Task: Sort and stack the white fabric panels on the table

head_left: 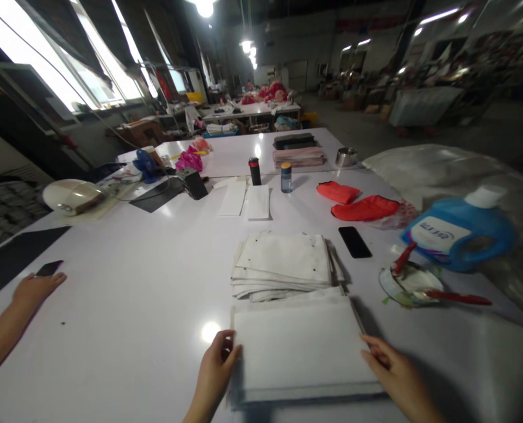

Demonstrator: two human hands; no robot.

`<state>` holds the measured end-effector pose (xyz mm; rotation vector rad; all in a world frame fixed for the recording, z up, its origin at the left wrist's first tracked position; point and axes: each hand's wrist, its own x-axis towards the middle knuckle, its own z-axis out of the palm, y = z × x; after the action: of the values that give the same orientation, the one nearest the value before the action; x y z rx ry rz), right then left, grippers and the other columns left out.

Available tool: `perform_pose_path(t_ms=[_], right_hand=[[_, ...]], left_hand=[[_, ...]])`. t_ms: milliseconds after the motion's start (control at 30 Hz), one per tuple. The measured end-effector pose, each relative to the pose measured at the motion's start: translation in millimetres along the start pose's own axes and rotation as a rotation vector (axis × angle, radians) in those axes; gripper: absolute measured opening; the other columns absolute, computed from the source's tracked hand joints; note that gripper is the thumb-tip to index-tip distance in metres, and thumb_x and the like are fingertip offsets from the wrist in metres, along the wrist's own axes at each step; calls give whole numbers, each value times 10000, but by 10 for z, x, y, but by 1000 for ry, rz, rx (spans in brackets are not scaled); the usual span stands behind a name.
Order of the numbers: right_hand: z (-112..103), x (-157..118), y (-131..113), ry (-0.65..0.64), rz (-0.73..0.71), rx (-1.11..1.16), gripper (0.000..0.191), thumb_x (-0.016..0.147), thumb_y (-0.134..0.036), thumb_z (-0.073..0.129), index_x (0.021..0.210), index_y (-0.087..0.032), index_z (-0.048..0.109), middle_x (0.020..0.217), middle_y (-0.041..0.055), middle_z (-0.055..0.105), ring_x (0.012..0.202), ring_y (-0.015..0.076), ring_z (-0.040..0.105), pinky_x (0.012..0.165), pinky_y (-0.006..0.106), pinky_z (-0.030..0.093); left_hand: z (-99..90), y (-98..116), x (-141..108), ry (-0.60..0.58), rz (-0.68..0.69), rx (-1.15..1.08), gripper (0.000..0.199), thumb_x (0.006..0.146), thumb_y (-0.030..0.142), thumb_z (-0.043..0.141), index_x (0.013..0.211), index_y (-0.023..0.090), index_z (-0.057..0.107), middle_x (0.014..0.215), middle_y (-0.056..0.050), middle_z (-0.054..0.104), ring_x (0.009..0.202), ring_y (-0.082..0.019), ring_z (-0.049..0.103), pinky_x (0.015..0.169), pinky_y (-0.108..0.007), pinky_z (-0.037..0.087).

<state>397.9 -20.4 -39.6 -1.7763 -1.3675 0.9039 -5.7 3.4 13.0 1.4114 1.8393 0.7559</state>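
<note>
My left hand [216,371] is closed on the left edge of a white sheet [299,346], thumb and fingers pinching it. At the opposite edge my right hand [396,373] grips the same sheet between thumb and fingers. The sheet lies roughly flat over a pile with a dark edge along the front; whether it is cloth or card I cannot tell. Just beyond it, and touching its far edge, sits an uneven stack of off-white fabric pieces [283,261] with small dark marks near their corners.
To the right are a black phone [354,242], a tub [411,288] with red-handled tools and a blue detergent jug [459,229]. Red cloth sleeves [365,208], a bottle [286,179] and white strips [258,203] lie farther back. Another person's hand [36,288] holds a phone at left.
</note>
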Motion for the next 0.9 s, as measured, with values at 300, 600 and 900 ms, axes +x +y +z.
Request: perform_pose_path(t_ms=[300, 600, 900], right_hand=[[44, 4, -37, 40, -60, -91, 461, 781, -525, 520, 1064, -178, 629, 723, 14, 615, 646, 181, 595, 615, 268, 483], [35, 40, -65, 98, -207, -437, 403, 827, -438, 406, 1051, -167, 603, 772, 56, 587, 687, 224, 587, 641, 361, 490], [851, 100, -872, -19, -554, -753, 619, 833, -277, 516, 1423, -331, 336, 1497, 14, 283, 1366, 281, 217, 1075, 487, 268]], left_hand=[[75, -6, -12, 150, 291, 414, 281, 852, 302, 463, 1097, 216, 573, 991, -82, 620, 845, -210, 623, 777, -362, 507], [577, 441, 50, -75, 587, 616, 549, 875, 332, 483, 1406, 277, 355, 1138, -88, 609, 992, -242, 546, 878, -400, 461], [756, 115, 235, 196, 938, 926, 546, 866, 351, 471, 1399, 262, 385, 1413, -55, 491, 1294, -279, 407, 1012, -425, 335]])
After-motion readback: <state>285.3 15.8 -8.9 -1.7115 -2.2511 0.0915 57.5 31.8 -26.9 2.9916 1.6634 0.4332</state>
